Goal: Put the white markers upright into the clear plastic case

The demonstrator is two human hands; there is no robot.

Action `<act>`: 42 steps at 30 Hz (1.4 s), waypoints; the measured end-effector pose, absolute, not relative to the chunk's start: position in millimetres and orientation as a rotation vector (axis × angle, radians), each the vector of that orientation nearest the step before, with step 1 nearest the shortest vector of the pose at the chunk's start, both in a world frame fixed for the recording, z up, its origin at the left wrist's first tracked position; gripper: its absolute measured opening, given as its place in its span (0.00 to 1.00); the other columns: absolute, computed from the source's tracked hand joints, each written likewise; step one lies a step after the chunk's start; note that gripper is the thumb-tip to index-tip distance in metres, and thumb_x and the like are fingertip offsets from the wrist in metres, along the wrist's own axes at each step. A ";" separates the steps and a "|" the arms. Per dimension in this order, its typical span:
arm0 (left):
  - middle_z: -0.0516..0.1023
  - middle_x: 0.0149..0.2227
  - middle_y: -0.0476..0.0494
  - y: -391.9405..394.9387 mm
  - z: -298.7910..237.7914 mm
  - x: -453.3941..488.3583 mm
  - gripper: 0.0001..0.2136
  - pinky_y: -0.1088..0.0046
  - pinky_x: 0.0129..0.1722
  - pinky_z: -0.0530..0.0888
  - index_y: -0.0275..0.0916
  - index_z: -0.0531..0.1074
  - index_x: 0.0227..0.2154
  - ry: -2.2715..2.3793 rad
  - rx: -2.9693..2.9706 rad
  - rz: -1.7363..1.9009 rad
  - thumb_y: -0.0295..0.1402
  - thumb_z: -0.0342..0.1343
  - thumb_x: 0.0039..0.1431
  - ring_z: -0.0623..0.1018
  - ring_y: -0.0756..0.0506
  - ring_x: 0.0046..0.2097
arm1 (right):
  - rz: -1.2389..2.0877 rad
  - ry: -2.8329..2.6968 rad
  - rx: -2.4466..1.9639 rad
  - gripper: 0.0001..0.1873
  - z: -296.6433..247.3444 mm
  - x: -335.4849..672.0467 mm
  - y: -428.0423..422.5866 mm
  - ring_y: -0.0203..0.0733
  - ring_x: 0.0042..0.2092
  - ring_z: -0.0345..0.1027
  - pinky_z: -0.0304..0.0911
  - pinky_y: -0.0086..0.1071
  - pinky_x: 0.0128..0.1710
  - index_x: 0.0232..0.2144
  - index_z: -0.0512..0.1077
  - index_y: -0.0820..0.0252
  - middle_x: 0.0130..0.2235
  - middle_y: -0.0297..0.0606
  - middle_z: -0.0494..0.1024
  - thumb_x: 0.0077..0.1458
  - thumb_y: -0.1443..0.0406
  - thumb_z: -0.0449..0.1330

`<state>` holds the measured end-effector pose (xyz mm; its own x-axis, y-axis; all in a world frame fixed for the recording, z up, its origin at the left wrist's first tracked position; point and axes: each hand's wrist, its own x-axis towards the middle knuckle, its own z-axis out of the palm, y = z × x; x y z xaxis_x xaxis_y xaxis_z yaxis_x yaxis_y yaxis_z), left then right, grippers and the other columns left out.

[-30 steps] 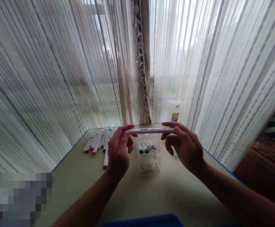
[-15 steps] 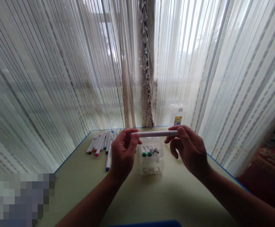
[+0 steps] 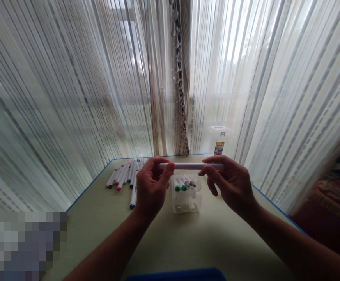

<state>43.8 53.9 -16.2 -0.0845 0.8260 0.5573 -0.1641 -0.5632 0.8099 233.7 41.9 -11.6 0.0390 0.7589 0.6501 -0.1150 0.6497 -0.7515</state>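
A white marker (image 3: 187,166) is held level in the air between both hands. My left hand (image 3: 153,183) pinches its left end between thumb and fingers. Around the right end, the thumb and fingertips of my right hand (image 3: 231,179) are closed. Below and behind the marker, a clear plastic case (image 3: 186,203) lies on the table with several markers (image 3: 181,184) in it, showing green and grey ends. To the left of my left hand is a loose pile of white markers (image 3: 124,173) with coloured ends. One blue-ended marker (image 3: 133,197) lies nearest that hand.
A clear container (image 3: 219,136) with a yellow label stands at the table's far side, before the striped string curtain (image 3: 123,97). The pale table (image 3: 100,230) has a blue edge. Something blue (image 3: 176,274) shows at the bottom. Patterned red fabric (image 3: 330,199) is at right.
My right hand has shifted its grip leftward along the marker, so the marker's right end now shows past the thumb. The left end shows more too.
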 end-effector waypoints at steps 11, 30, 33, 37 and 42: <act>0.73 0.25 0.52 53.0 -16.0 42.7 0.11 0.82 0.16 0.63 0.35 0.75 0.37 0.753 1.525 1.682 0.37 0.66 0.58 0.66 0.56 0.20 | 0.824 -1.347 -0.572 0.08 -13.5 235.4 47.9 0.28 0.16 0.62 0.56 0.22 0.12 0.35 0.76 0.62 0.27 0.37 0.81 0.60 0.62 0.67; 0.66 0.20 0.56 54.0 -14.8 44.7 0.09 0.81 0.15 0.61 0.36 0.74 0.34 0.750 1.462 1.653 0.36 0.65 0.58 0.63 0.56 0.18 | 0.909 -1.332 -0.568 0.08 -16.7 237.8 51.4 0.29 0.15 0.62 0.55 0.22 0.11 0.35 0.75 0.61 0.26 0.36 0.81 0.60 0.61 0.66; 0.67 0.20 0.55 53.5 -14.2 45.2 0.09 0.81 0.15 0.61 0.36 0.74 0.35 0.725 1.431 1.650 0.36 0.65 0.58 0.62 0.56 0.18 | 0.930 -1.325 -0.567 0.08 -17.2 237.7 51.9 0.29 0.15 0.62 0.54 0.22 0.11 0.35 0.75 0.61 0.26 0.36 0.80 0.60 0.61 0.66; 0.73 0.24 0.51 51.7 -12.8 45.7 0.09 0.80 0.15 0.62 0.34 0.75 0.37 0.680 1.384 1.643 0.36 0.63 0.59 0.62 0.56 0.19 | 0.967 -1.293 -0.562 0.09 -17.5 238.1 52.3 0.29 0.16 0.62 0.55 0.23 0.12 0.36 0.76 0.61 0.27 0.37 0.81 0.62 0.60 0.64; 0.74 0.25 0.49 51.8 -13.3 45.3 0.10 0.80 0.15 0.62 0.33 0.76 0.38 0.660 1.368 1.650 0.36 0.62 0.61 0.62 0.56 0.19 | 0.974 -1.270 -0.554 0.08 -18.5 239.1 53.5 0.29 0.16 0.61 0.55 0.22 0.12 0.37 0.76 0.61 0.28 0.37 0.81 0.62 0.60 0.65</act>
